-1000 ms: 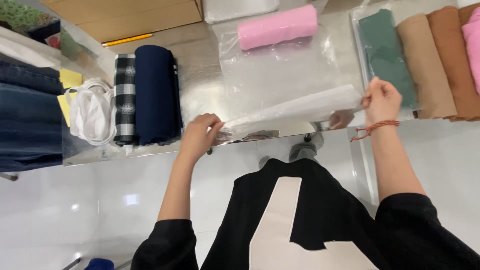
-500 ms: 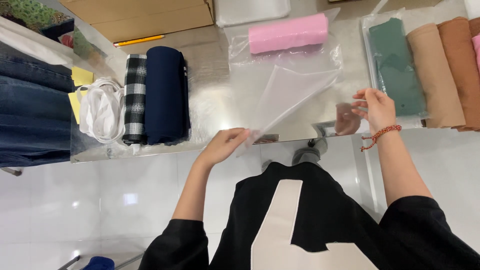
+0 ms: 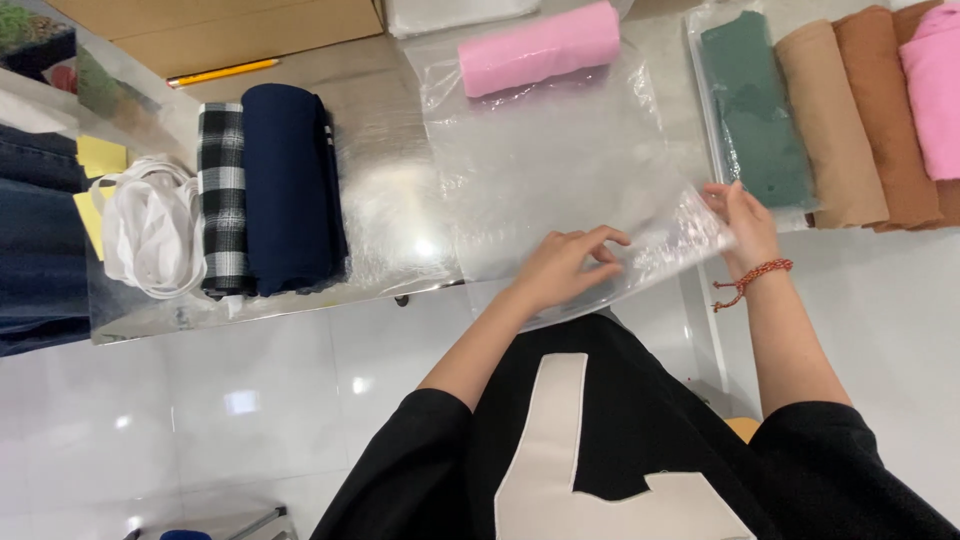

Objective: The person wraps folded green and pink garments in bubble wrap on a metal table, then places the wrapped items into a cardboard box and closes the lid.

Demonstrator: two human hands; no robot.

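A large clear plastic bag (image 3: 560, 170) lies spread over the shiny metal table (image 3: 385, 150), its near edge hanging past the table's front. A rolled pink cloth (image 3: 540, 47) rests on the bag's far end. My left hand (image 3: 570, 265) presses flat on the bag's near edge, fingers apart. My right hand (image 3: 745, 228), with a red cord bracelet at the wrist, pinches the bag's near right corner.
Left of the bag lie a folded navy cloth (image 3: 290, 185), a black-and-white checked cloth (image 3: 222, 195) and a white bag (image 3: 145, 235). Rolled green (image 3: 755, 110), tan, brown and pink cloths sit at right. A yellow pencil (image 3: 220, 72) lies by cardboard at the back.
The bag was held rolled up between both hands, then unfolded, and now lies spread flat on the table. My left hand moved right along its near edge.
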